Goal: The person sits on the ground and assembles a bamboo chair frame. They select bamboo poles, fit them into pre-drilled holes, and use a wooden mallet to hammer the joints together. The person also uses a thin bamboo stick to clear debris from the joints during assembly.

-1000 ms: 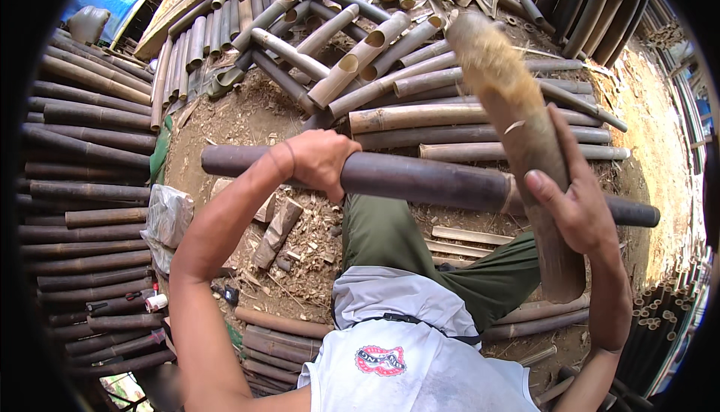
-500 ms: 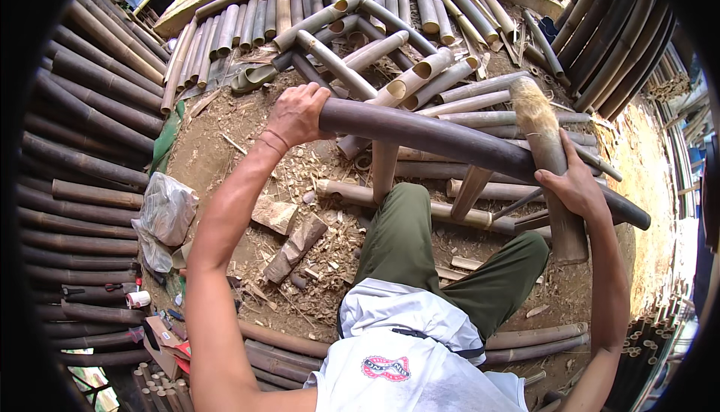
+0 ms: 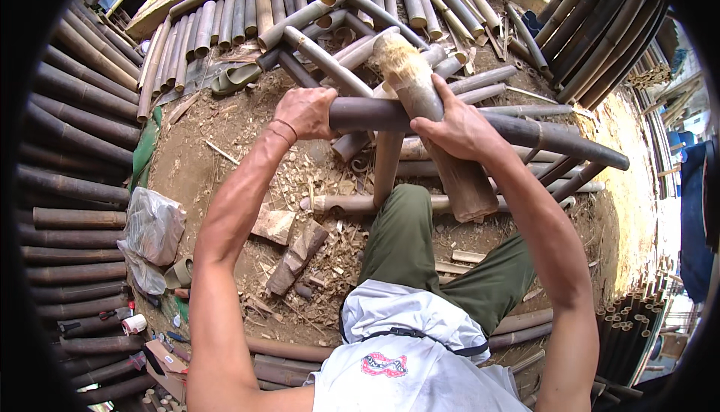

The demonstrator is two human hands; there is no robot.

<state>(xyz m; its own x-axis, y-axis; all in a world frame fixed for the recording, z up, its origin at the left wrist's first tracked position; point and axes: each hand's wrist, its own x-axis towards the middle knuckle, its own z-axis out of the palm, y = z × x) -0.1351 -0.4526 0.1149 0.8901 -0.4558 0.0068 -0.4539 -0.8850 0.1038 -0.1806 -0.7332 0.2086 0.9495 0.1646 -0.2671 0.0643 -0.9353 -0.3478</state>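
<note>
A long dark bamboo pole point(image 3: 551, 133) lies crosswise in front of me, over a bamboo frame with slanting legs. My left hand point(image 3: 304, 112) is closed around its left end. Across the pole, tilted, lies a short thick wooden piece point(image 3: 463, 183) with a frayed, fibrous top end and a darker bottom end. My right hand point(image 3: 463, 123) grips this piece near its middle, over the pole, with thumb and fingers round it. The stretch of pole under the piece and the hand is hidden.
Rows of dark bamboo poles point(image 3: 79, 221) line the left side. Cut bamboo lengths point(image 3: 217, 22) lie at the back. Chopped wood blocks point(image 3: 298, 257) and shavings cover the ground ahead of my knees. A white plastic bag point(image 3: 154, 226) sits to the left; upright dark poles point(image 3: 615, 25) lean at far right.
My right hand has moved left along the pole with the thick wooden piece, toward my left hand. The left hand keeps its hold on the pole's end. The view has shifted slightly.
</note>
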